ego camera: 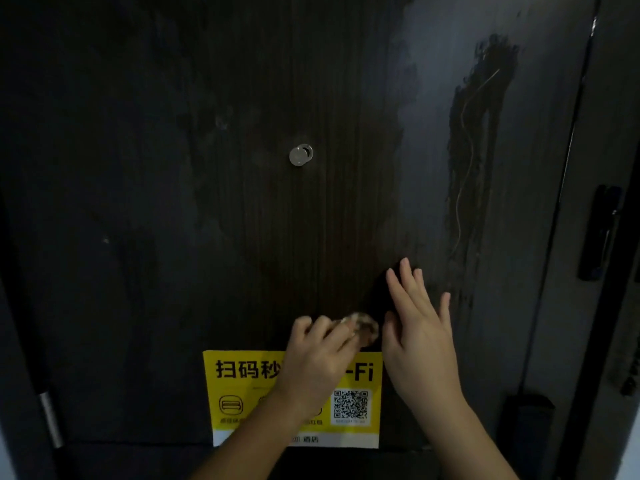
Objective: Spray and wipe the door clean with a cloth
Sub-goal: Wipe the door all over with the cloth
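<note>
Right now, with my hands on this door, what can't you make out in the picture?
Head view only:
- The yellow sticker: its middle is hidden by the left hand and forearm.
- The cloth: mostly covered by that hand's fingers, and blurred.
- A patch of the door: covered by the flat right hand.
- The dark fitting at the right: too dim for detail.
- The bottom of the door: cut off by the frame's lower edge.

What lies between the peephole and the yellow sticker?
Mostly bare door; just above the sticker, the left hand holds a cloth. Head view shows it.
</note>
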Motion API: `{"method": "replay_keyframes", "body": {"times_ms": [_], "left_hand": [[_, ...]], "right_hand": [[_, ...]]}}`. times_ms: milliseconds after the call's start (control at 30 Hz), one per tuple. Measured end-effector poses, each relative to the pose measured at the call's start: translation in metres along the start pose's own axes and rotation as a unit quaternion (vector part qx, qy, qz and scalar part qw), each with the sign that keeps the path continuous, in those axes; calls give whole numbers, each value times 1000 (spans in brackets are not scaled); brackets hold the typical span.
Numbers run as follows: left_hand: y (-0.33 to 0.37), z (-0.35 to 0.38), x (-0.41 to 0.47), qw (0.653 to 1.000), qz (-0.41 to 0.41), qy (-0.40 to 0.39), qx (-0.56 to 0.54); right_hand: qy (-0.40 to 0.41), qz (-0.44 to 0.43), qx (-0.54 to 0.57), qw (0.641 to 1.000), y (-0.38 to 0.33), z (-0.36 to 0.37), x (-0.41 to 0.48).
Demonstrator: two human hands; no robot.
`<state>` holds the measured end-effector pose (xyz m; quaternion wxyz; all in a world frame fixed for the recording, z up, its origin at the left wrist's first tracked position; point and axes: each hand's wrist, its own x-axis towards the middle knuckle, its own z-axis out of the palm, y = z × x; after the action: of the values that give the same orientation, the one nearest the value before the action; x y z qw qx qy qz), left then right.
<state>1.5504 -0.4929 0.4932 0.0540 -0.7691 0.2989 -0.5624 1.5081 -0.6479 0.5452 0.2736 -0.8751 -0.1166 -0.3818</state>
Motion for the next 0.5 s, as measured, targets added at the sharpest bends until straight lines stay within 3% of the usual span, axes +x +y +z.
{"method": "replay_keyframes", "body": {"times_ms": [133,167,267,333,433,500], "left_hand": [[-32,-8,3,994,-97,41,-4],[-26,-7,2,995,-89,40,-5],[-5,-3,-6,999,37,-13,5],[-20,-7,-4,999,34,-10,17],[-62,-23,-5,995,-90,48,15],[-95,-36,-14,971,-217,100,22]], "right_hand": [[2,-3,3,1000,1,4,-3],[8,-2,11,1000,0,6,-4],[18,-7,43,999,-5,12,-8],[17,-1,47,999,-4,14,-7],[6,-2,24,1000,0,18,-8],[7,-1,19,1000,-1,21,-7]]}}
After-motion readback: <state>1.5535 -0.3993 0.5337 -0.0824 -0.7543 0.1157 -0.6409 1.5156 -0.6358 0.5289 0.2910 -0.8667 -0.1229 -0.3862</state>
